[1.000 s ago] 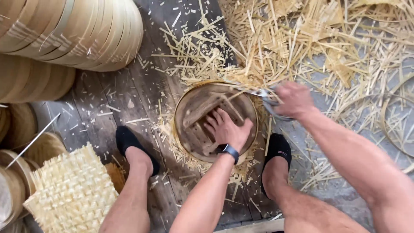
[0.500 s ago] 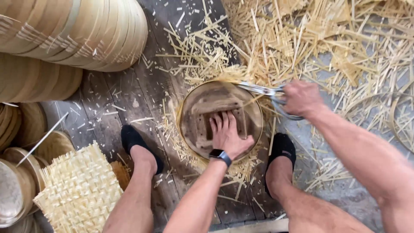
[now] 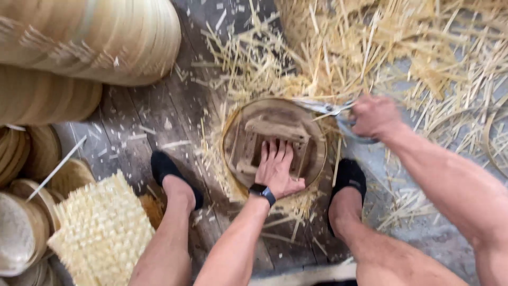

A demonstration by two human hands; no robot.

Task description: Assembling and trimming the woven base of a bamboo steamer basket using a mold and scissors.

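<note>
A round bamboo hoop frame (image 3: 233, 127) with a wooden block form (image 3: 275, 130) inside lies on the plank floor between my two feet. My left hand (image 3: 276, 168), with a black watch on the wrist, presses flat on the form, fingers together. My right hand (image 3: 373, 116) grips the handles of metal shears (image 3: 323, 107), whose blades reach over the hoop's upper right rim, where bamboo strip ends stick out.
Cut bamboo strips (image 3: 370, 47) litter the floor at the top and right. Stacked round bamboo rims (image 3: 90, 37) fill the upper left. A woven bamboo mat (image 3: 100, 233) lies at lower left beside more round trays (image 3: 21, 233). My black-socked feet (image 3: 169, 172) flank the hoop.
My left hand slid lower on the form and flattened. The shears in my right hand shifted along the hoop's upper right rim. The view moved closer.
</note>
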